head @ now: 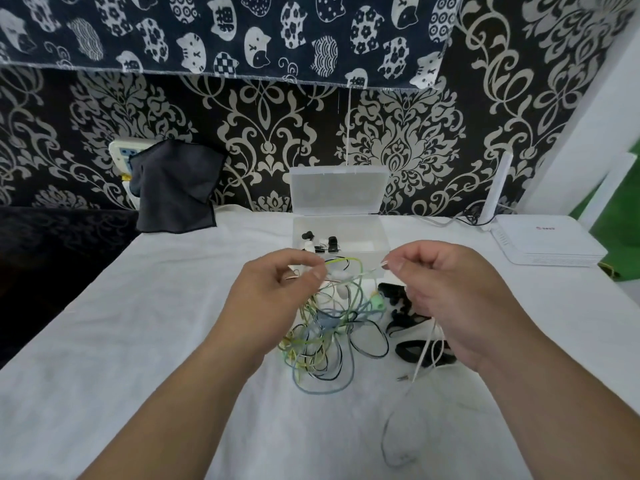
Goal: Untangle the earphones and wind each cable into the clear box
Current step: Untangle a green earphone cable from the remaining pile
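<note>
Both my hands were raised over the tangle (322, 344) of thin cables, which lay on the white-covered bench (138, 341) just in front of the clear box (381, 242). The left hand (277, 285) was curled, thumb and forefinger pinching a yellow-green cable (346, 260) that arched off to the right and dropped back into the tangle. The right hand (446, 289) was curled too, its thumb and forefinger pinching a pale strand (372, 270) at the top of the tangle. A white cable (424, 355) fell from under that palm, ran across the bench and ended in a loose loop near the front edge. I could not tell whether it was the same line as the pinched strand. A small jack plug (401, 378) lay beside it.

Green, grey-blue, yellow and black lines crossed one another in the tangle, with a green earbud (376, 303) on its right side. Black earphones (408, 351) lay under my right hand, touching the white cable.

The box stood open, its lid (337, 188) upright against the patterned wall. Black earbuds (332, 242) and a few white pieces sat inside at the left end. A dark cloth (176, 188) hung at the back left, and a white router (543, 244) sat at the far right.
</note>
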